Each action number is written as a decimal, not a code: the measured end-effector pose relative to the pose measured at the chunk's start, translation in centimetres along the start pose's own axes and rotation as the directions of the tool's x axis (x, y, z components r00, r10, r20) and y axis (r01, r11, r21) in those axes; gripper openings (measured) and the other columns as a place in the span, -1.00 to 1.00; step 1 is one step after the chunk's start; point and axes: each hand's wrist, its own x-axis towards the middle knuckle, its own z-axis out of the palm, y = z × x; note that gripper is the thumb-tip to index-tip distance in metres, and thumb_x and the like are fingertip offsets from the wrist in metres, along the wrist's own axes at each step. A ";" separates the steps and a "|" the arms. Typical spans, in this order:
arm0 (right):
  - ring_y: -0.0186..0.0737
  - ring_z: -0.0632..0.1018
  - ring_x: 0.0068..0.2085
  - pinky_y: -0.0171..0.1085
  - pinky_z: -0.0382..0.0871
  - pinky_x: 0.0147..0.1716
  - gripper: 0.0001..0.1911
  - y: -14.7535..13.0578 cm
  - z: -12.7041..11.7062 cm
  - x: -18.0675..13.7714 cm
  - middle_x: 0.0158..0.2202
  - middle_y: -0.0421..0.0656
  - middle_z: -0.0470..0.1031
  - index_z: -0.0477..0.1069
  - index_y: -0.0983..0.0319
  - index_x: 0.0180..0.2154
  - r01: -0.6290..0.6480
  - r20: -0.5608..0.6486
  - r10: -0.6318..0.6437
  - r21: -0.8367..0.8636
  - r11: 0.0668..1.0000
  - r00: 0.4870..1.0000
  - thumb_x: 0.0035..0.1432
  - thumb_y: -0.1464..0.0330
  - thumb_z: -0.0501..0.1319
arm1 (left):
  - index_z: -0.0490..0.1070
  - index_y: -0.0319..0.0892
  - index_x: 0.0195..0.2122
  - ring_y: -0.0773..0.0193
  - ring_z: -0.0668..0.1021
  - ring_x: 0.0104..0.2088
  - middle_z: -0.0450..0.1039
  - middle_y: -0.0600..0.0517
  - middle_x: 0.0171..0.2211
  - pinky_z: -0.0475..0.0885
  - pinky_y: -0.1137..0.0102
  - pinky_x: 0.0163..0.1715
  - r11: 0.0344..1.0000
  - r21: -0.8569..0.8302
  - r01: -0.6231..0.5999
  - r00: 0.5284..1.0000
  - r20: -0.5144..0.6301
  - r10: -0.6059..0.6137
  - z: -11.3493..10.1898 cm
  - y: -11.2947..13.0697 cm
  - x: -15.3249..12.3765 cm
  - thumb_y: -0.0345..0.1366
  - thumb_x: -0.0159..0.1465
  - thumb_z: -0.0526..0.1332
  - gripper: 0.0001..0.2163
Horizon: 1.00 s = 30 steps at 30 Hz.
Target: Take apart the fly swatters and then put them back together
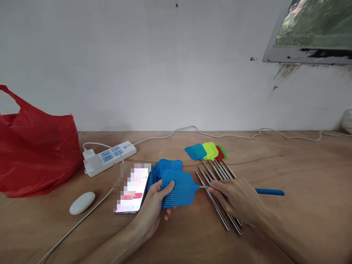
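My left hand (154,205) grips a blue mesh fly-swatter head (178,189) by its left edge, thumb on top. My right hand (238,200) pinches the thin metal rod (204,187) that meets the head's neck; the rod's blue handle (269,191) sticks out to the right past my hand. A stack of more blue swatter heads (167,167) lies just behind the held one. Several bare metal rods (220,211) lie under my right hand. Finished swatters with blue, yellow-green, red and green heads (206,151) lie fanned behind them.
A phone (132,190) with a lit screen lies left of my left hand. A white power strip (110,157) and its cable (220,134), a white oval object (81,202), a long thin rod (74,227) and a red plastic bag (35,150) sit on the wooden table (302,172).
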 end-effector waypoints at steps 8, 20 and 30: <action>-0.12 0.54 -0.47 -0.24 -0.10 -0.48 -0.63 1.2 0.1 0.6 -0.55 -0.18 0.50 0.36 0.15 -0.37 -0.147 0.026 0.147 -0.006 0.989 0.989 0.42 0.19 -0.05 | 0.26 -0.10 -0.28 0.42 0.31 -0.79 0.25 0.25 -0.64 0.17 0.57 -0.88 0.925 0.315 -0.211 0.971 -0.039 0.235 -1.1 0.8 0.3 0.12 0.19 0.25 -0.61; -0.16 0.53 -0.44 -0.25 -0.06 -0.48 -0.97 -0.4 2.8 0.4 -0.50 -0.25 0.50 0.32 0.15 -0.26 -0.106 0.120 0.093 0.103 0.989 0.988 0.22 0.37 0.16 | 0.26 -0.23 0.25 -0.06 0.60 -0.05 0.58 -0.16 -0.11 0.53 0.11 -0.13 0.509 0.789 -0.344 0.858 0.045 0.511 -3.6 0.7 2.9 -0.23 0.28 0.10 -0.49; -0.14 0.54 -0.43 -0.23 -0.11 -0.48 -0.89 -0.7 3.8 0.1 -0.49 -0.20 0.53 0.40 0.15 -0.26 -0.125 0.114 0.120 0.043 0.991 0.986 0.29 0.31 0.12 | 0.35 -0.32 0.20 -0.24 0.38 0.20 0.35 -0.30 0.22 0.33 -0.09 0.09 -0.323 0.929 -0.181 0.625 0.362 0.691 -1.7 2.1 2.9 -0.37 0.38 0.04 -0.62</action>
